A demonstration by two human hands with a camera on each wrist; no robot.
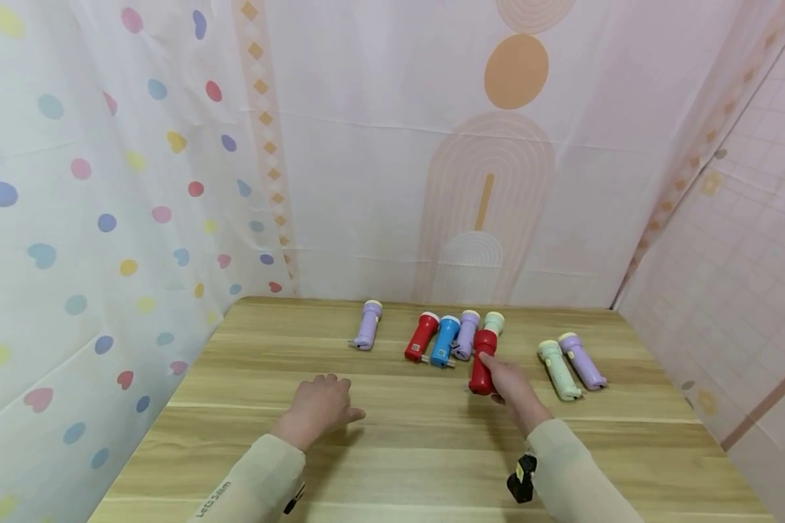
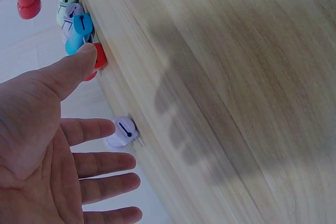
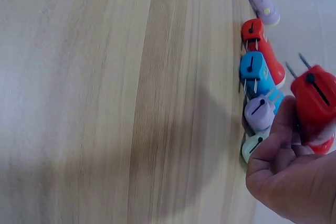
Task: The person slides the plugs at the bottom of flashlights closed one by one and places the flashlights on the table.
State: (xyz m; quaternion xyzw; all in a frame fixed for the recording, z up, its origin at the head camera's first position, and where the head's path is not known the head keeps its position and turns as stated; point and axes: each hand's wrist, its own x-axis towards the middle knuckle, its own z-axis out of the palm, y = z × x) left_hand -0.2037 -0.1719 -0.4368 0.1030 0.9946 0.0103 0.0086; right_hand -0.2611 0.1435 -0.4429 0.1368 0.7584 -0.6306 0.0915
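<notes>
My right hand (image 1: 512,385) grips a red flashlight (image 1: 482,370) above the table; in the right wrist view two metal prongs stick out of the end of this red flashlight (image 3: 316,95). Close behind it lie a green flashlight (image 1: 494,321), a purple flashlight (image 1: 466,335), a blue flashlight (image 1: 445,341) and another red flashlight (image 1: 421,337), side by side. My left hand (image 1: 320,408) hovers over the left part of the table, holding nothing. Its fingers are spread and straight in the left wrist view, its palm (image 2: 31,145) showing.
Alone at the back left lies a purple flashlight (image 1: 369,325). To the right of my right hand, a pale green flashlight (image 1: 560,370) and a purple flashlight (image 1: 583,361) lie together. Patterned curtains (image 1: 360,181) hang behind and beside the wooden table (image 1: 405,457).
</notes>
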